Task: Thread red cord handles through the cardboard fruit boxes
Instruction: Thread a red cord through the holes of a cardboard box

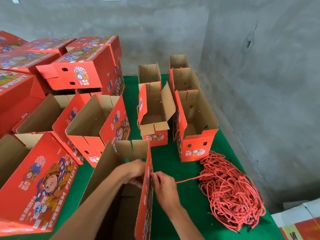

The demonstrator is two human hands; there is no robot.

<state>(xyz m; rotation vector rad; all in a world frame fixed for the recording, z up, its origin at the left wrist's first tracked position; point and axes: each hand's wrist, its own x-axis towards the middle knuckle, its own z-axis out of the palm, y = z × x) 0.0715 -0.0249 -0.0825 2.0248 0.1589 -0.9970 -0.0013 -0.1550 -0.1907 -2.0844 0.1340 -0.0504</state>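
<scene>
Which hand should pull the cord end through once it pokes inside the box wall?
Probably left: the left hand is inside the box behind the wall, while the right hand feeds the cord outside.

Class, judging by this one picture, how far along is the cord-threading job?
Done: open red cardboard boxes at the back right already show red cord loops on their sides.

In hand: the left hand is inside the nearest open box; the right hand holds a red cord at its outer wall.

Left: the open boxes on the left and a large pile of red cords.
</scene>
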